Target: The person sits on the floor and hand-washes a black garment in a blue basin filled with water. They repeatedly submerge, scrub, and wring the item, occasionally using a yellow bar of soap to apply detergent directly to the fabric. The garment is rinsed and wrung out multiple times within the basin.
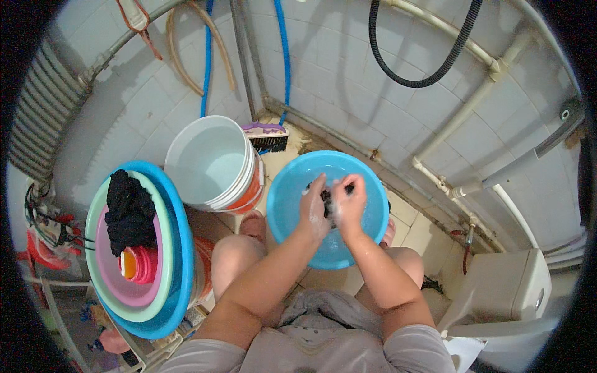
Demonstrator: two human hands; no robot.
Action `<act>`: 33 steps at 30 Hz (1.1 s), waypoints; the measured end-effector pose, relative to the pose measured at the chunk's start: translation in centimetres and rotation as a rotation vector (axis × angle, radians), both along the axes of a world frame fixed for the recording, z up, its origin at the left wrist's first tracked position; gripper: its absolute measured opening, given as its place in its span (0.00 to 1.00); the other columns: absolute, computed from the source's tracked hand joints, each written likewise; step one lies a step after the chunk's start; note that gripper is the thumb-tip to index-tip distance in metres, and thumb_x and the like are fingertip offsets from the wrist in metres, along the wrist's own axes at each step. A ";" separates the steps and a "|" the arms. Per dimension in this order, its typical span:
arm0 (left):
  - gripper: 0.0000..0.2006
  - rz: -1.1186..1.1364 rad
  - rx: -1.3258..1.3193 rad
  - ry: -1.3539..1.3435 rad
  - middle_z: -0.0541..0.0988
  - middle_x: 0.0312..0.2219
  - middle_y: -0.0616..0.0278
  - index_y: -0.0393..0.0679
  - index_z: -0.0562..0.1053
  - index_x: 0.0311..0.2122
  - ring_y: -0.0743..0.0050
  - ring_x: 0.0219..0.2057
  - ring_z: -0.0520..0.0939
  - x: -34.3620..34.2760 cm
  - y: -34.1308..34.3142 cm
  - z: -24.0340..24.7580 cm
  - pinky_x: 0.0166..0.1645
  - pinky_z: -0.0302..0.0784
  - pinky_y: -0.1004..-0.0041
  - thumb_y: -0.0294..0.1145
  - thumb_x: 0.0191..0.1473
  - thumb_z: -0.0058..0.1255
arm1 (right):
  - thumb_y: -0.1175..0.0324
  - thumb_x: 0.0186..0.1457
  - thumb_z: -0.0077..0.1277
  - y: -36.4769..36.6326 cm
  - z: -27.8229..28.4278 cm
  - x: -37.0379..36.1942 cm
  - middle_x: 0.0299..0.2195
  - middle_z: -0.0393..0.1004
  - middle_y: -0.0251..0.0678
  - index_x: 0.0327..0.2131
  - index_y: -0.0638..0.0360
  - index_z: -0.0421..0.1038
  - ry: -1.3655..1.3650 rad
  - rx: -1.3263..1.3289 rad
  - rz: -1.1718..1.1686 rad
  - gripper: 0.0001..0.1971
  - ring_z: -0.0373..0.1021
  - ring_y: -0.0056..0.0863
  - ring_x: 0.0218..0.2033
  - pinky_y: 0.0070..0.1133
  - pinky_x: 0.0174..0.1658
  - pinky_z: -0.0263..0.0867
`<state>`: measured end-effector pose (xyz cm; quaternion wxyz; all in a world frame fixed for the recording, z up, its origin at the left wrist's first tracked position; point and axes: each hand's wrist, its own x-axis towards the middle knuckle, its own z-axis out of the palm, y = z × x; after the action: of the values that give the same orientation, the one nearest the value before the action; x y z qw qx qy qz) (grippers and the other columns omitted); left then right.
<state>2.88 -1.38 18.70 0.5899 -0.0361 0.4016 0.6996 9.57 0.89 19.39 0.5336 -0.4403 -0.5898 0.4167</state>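
Note:
Over a round light-blue basin point(289, 177) on the floor between my feet, my two hands come together on a small wad of dark wet cloth point(326, 199). My left hand point(314, 212) is closed along one side of it, wet and with white suds on the wrist. Opposite it, my right hand point(348, 202) grips the cloth with curled fingers, and a bit of dark fabric shows at its knuckles. Suds and motion smear hide the cloth's shape, so its exact kind does not show. Shallow, slightly cloudy water lies in the basin.
At left, stacked blue, green and pink basins point(181, 273) hold black cloth point(129, 214) and a pink-red container point(144, 264). A white bucket point(239, 193) of water and a scrubbing brush point(268, 138) stand behind. A white toilet point(504, 286) is at right; pipes and hoses line the walls.

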 end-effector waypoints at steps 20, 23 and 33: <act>0.16 -0.294 0.071 0.012 0.72 0.25 0.65 0.45 0.68 0.32 0.75 0.25 0.73 -2.0 0.2 0.1 0.31 0.72 0.73 0.49 0.51 0.47 | 0.75 0.37 0.54 -3.3 1.3 1.7 0.20 0.68 0.38 0.22 0.60 0.68 -0.193 0.639 0.455 0.05 0.66 0.39 0.26 0.28 0.35 0.61; 0.14 -0.087 0.072 -0.074 0.71 0.23 0.65 0.44 0.68 0.30 0.75 0.24 0.73 1.0 0.0 1.2 0.30 0.71 0.73 0.46 0.53 0.46 | 0.72 0.40 0.53 0.2 2.0 1.0 0.21 0.68 0.40 0.22 0.60 0.67 -0.305 -0.002 0.002 0.05 0.65 0.38 0.24 0.28 0.33 0.61; 0.12 -0.010 -0.048 -0.047 0.65 0.17 0.68 0.47 0.64 0.22 0.78 0.19 0.69 1.3 0.7 -1.4 0.23 0.65 0.74 0.39 0.52 0.46 | 0.60 0.50 0.49 1.3 -0.2 1.1 0.30 0.71 0.43 0.30 0.61 0.69 -0.288 -0.183 0.024 0.13 0.68 0.41 0.33 0.26 0.41 0.62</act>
<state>4.14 -0.68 17.32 0.6015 -0.0651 0.4046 0.6858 10.68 2.18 19.19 0.3962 -0.5350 -0.6250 0.4075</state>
